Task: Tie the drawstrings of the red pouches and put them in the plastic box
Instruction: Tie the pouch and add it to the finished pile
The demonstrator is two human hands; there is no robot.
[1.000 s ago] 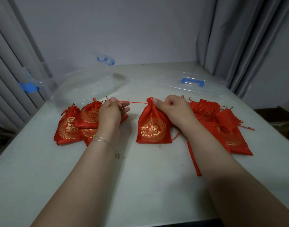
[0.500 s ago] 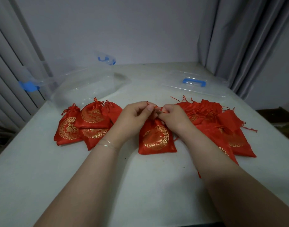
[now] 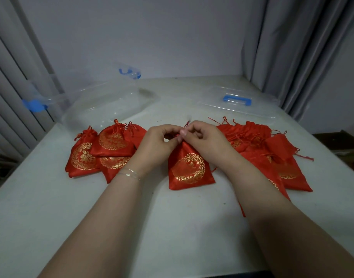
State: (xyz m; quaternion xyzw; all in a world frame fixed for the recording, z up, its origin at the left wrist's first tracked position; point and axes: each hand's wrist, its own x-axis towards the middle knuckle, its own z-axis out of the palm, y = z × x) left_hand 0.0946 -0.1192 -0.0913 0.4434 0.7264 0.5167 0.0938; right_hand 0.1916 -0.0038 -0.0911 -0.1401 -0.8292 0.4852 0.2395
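A red pouch (image 3: 189, 169) with a gold emblem lies flat in the middle of the white table (image 3: 172, 227). My left hand (image 3: 158, 141) and my right hand (image 3: 207, 137) meet at its gathered neck, each pinching the thin red drawstring (image 3: 186, 124). To the left lies a pile of pouches with cinched necks (image 3: 104, 151). A looser heap of pouches (image 3: 272, 155) lies to the right, partly hidden under my right forearm. The clear plastic box (image 3: 96, 103) with blue clips stands at the back left.
The box's clear lid (image 3: 237, 103) with a blue handle lies flat at the back right. Grey curtains hang behind the table at the left and the right. The table's right edge runs near the loose heap.
My left hand, which held the drawstring stretched out to the left, has come in to the pouch's neck. Both hands now work close together there, and the pouch has slid slightly nearer.
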